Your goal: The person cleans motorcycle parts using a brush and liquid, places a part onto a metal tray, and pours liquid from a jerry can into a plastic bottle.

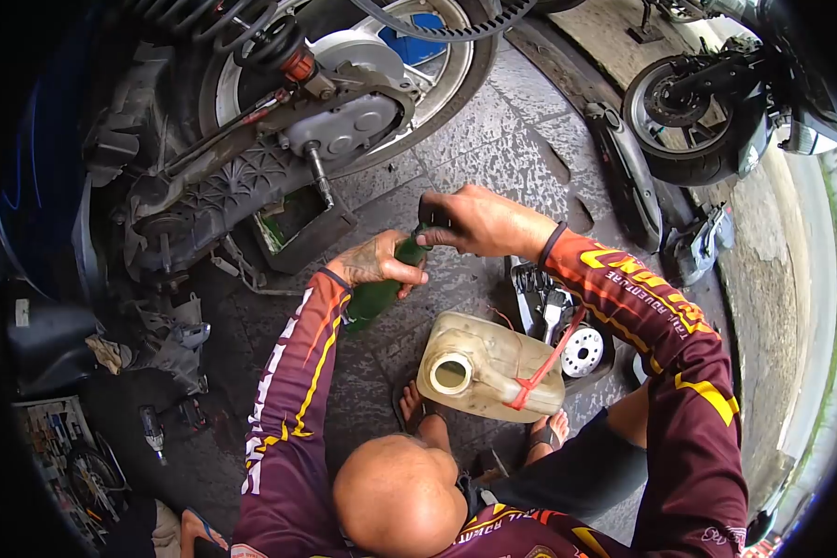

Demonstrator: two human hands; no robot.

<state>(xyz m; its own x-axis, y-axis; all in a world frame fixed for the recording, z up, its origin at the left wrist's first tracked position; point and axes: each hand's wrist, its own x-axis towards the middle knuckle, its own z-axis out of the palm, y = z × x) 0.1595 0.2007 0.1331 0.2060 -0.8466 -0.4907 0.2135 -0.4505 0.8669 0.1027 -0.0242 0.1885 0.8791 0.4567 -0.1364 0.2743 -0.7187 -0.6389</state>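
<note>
My left hand (388,263) is closed around the neck of a green bottle (372,302), whose body hangs down and to the left, partly behind that hand and wrist. My right hand (474,221) is closed at the bottle's top end, with darkened fingers; the mouth is hidden by them. Below the hands stands a cloudy plastic jerrycan (516,358) with its round mouth uncovered and a red strap (533,379) tied on it. Just beyond the bottle lies the scooter's engine and transmission case (353,126), with a metal shaft sticking out.
Beside the jerrycan, a container of parts holds a round perforated metal disc (583,352). A rear wheel (456,79) and shock absorber (288,56) are at the top. Another motorcycle (684,116) stands at right. At lower left are a toolbox (70,465) and a loose tool (152,432).
</note>
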